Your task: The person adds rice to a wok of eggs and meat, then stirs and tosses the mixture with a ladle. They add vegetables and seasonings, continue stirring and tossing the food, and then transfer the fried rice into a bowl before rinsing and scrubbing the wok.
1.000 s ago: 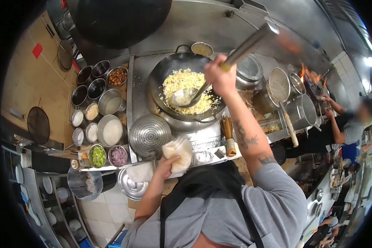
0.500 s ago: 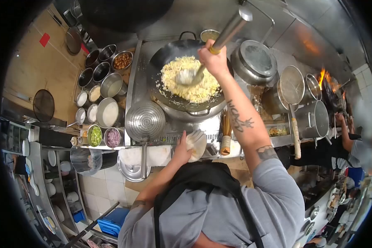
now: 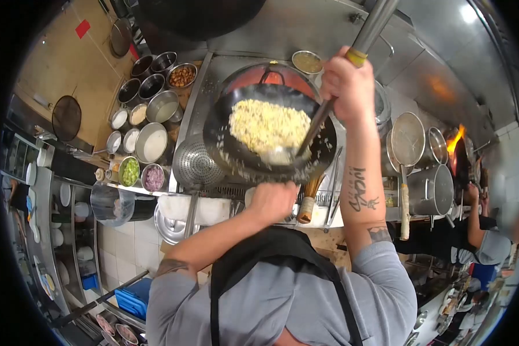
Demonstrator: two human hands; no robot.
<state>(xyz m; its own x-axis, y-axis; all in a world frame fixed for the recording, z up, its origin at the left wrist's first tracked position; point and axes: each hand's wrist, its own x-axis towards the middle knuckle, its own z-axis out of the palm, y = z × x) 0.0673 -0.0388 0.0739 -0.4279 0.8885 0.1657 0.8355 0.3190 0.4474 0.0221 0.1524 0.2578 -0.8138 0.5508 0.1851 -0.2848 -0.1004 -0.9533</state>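
Note:
My right hand [image 3: 350, 86] is closed around the long metal handle of a ladle [image 3: 318, 124], its bowl down in the food. A black wok [image 3: 222, 124] is tilted, its far side raised off the burner ring [image 3: 240, 78], which glows red behind it. Yellow fried rice [image 3: 268, 124] with egg is heaped inside, some grains blurred near the rim. At the wok's near edge my left hand [image 3: 273, 202] is closed on it; its fingertips and the handle are hidden. A pale cloth [image 3: 249, 196] shows partly beside that hand.
A perforated strainer [image 3: 198, 164] lies left of the wok, a bamboo brush [image 3: 307, 205] to the right. Several seasoning pots [image 3: 151, 144] stand at left. A wire skimmer [image 3: 408, 141] and a steel pot [image 3: 435, 187] are at right, near a flame [image 3: 457, 138] and another person [image 3: 490, 239].
My left hand has gone from the cloth below to the wok's near edge. The wok has tilted up off the burner, and my right hand has moved right with the ladle.

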